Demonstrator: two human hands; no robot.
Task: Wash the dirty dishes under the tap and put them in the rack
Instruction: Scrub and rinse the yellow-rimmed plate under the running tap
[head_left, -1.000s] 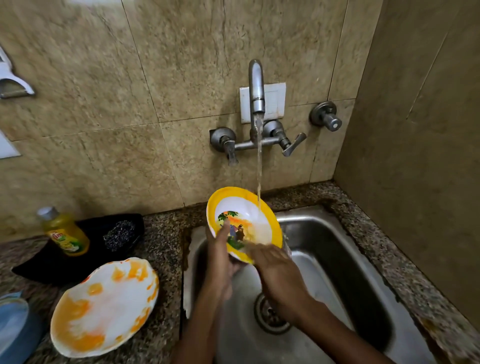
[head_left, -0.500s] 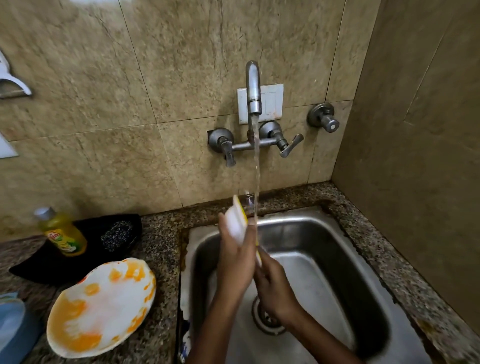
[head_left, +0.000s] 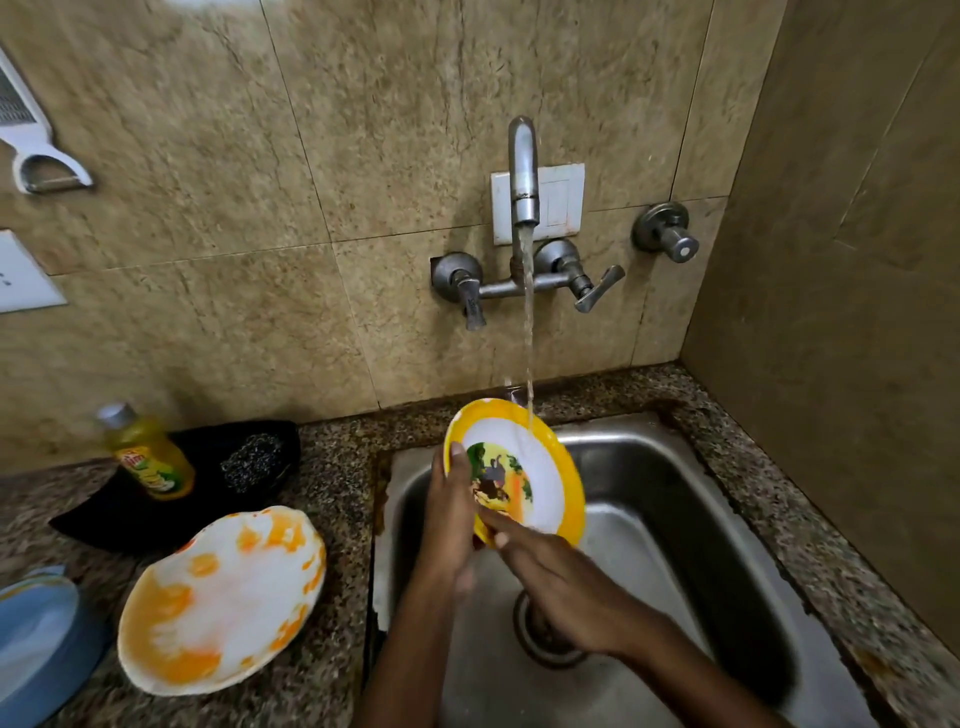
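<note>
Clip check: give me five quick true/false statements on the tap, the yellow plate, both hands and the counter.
1. Water runs from the tap. True.
2. The yellow plate lies flat in the sink. False: it is held tilted under the stream.
3. The left hand holds the plate's edge. True.
4. The right hand turns a tap handle. False: its fingers rub the plate.
5. The stained plate sits in the sink. False: it is on the counter.

A home kitchen: steel sink (head_left: 675, 499), wall tap (head_left: 523, 176), granite counter (head_left: 332, 467), dish soap (head_left: 148, 457).
</note>
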